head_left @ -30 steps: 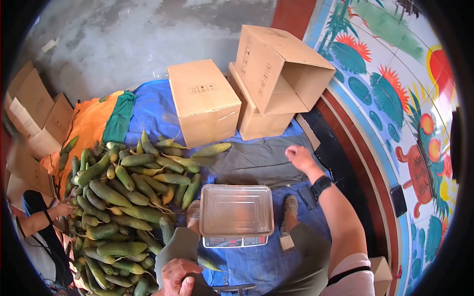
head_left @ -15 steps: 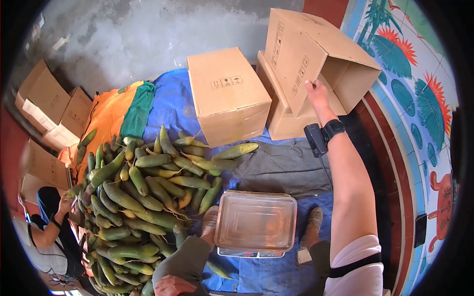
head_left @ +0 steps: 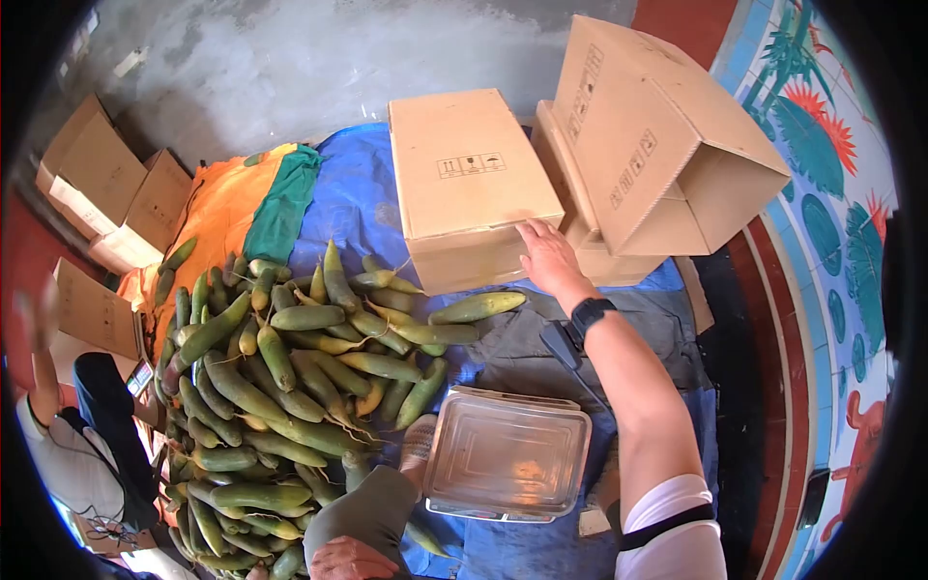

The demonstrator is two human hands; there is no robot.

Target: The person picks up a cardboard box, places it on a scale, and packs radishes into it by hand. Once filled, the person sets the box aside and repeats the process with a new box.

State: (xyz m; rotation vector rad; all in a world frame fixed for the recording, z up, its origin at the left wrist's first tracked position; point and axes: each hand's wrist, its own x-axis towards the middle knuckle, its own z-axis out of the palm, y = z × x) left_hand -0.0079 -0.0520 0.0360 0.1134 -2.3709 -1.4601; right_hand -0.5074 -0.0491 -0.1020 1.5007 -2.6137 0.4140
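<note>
My right hand [head_left: 551, 253] reaches to the front edge of a taped cardboard box [head_left: 474, 169], fingers stretched out and apparently touching it; nothing is in its grip. My left hand [head_left: 353, 559] lies on my bent knee at the bottom edge, partly cut off, holding nothing visible. To the right of the taped box, an open carton [head_left: 633, 135] lies on its side on top of another cardboard box [head_left: 619, 269]. Between my feet, a clear plastic tub [head_left: 507, 452] rests on a flat scale.
A large heap of green radishes [head_left: 280, 387] covers the left side. Blue tarp [head_left: 338, 193] and grey cloth [head_left: 619, 338] lie underneath. A co-worker [head_left: 87, 445] sits at far left near several cartons [head_left: 106, 184]. A painted tile wall [head_left: 831, 193] runs along the right.
My right hand has let go of the open carton and moved left to the taped box. The open carton stays on its side. The co-worker's raised hand has moved up from the radishes.
</note>
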